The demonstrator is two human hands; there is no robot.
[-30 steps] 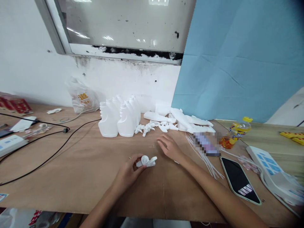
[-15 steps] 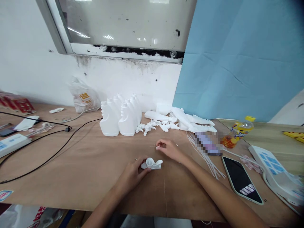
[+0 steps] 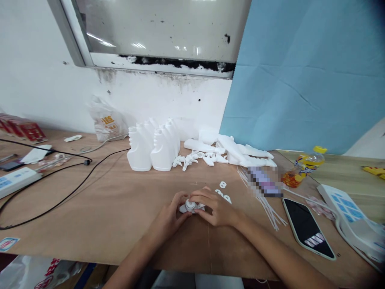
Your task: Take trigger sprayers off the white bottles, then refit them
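Observation:
A white trigger sprayer head (image 3: 183, 209) lies low over the brown table, its round collar facing up. My left hand (image 3: 168, 212) grips it from the left with fingers and thumb. From the other side, my right hand (image 3: 218, 206) closes its thumb and fingers around the collar; whether a small part is also pinched there, I cannot tell. Just beyond the right hand lie several flat white rings (image 3: 223, 184), partly hidden by it. More white sprayer heads (image 3: 189, 159) are heaped farther back, in front of a stack of long white plastic pieces (image 3: 231, 150).
White bottles (image 3: 162, 154) stand in rows by the wall. Thin white tubes (image 3: 264, 204), a phone (image 3: 308, 228), a drink bottle (image 3: 303, 166) and a power strip (image 3: 343, 202) are on the right. Black cables (image 3: 87, 180) and another power strip (image 3: 16, 180) lie left.
My right hand has come left and nearer to me, from over the table onto the sprayer head's collar. Flat white rings now show where it was. My left hand keeps its hold.

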